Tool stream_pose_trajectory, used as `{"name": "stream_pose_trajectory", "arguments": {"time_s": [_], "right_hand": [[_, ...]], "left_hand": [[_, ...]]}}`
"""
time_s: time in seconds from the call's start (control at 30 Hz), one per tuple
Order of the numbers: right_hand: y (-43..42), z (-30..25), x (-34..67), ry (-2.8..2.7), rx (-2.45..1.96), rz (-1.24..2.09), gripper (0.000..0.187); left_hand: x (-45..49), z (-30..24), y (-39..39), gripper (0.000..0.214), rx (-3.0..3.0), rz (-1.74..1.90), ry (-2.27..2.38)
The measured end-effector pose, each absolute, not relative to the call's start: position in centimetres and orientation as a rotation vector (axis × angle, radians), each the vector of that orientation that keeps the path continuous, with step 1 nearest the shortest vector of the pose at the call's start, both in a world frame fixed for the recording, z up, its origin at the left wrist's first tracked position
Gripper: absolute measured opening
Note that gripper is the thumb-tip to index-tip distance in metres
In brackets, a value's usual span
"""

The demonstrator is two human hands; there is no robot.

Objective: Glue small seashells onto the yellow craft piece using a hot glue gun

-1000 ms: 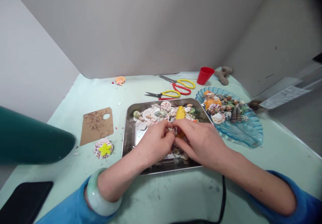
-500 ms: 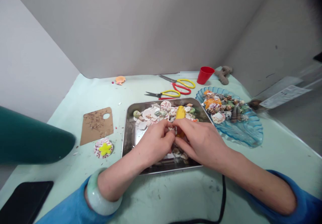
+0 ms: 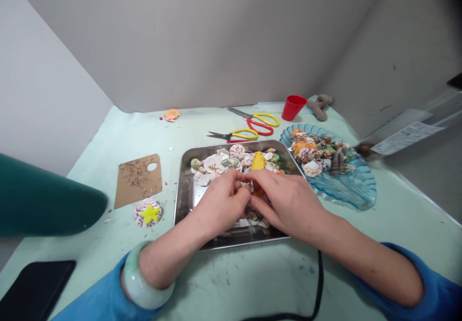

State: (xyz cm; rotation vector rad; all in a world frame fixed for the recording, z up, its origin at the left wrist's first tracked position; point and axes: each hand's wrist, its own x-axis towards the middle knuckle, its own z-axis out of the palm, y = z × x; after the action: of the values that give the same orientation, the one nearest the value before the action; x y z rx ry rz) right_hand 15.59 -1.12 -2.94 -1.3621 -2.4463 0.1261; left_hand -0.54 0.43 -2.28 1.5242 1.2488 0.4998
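Over the middle of the steel tray, your left hand and right hand meet fingertip to fingertip. Your left thumb and forefinger are pinched on what looks like a small pale piece, mostly hidden, so I cannot say just what it is. Your right forefinger and thumb curve in from the other side; whether they grip the piece or only steady it, I cannot tell. Something that small leaves room for fingertips only, and the tray beneath probably serves to catch whatever drops.

Just beyond your fingers, a yellow tube lies among the shells, which are heaped toward the tray's far side, presumably to keep them within easy reach. A few more lie just under your right fingertips.

Left of your fingers, outside the tray, sit a spotted shell bearing a yellow flower and, past it, a brown card with a hole. To the right, a blue plate holds another pile, likely to keep it separate. Beyond the tray lie two pairs of scissors, blades pointing left, with a red cup farther right, seemingly set back out of your way.

Farthest right, a white label shows print too blurred to read; I find no legible brand.
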Motion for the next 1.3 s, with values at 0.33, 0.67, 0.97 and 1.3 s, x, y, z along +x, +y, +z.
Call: {"name": "stream_pose_trajectory", "arguments": {"time_s": [0.33,0.67,0.97,1.3], "right_hand": [[-1.17,-2.9,15.55,-2.422,-1.365,0.166,0.024],[-1.09,-2.94,15.74,-2.455,-1.326,0.106,0.023],[-1.06,-3.03,15.71,-2.424,-1.298,0.177,0.026],[-1.09,-3.2,15.83,-2.42,-1.292,0.147,0.026]], "left_hand": [[-0.64,-2.42,0.45,0.02,1.544,0.493,1.239],[-0.7,-2.53,0.51,0.02,1.555,0.497,1.224],[-0.74,-2.49,0.44,0.02,1.514,0.526,1.199],[-0.79,-2.45,0.44,0.022,1.519,0.522,1.205]]}}
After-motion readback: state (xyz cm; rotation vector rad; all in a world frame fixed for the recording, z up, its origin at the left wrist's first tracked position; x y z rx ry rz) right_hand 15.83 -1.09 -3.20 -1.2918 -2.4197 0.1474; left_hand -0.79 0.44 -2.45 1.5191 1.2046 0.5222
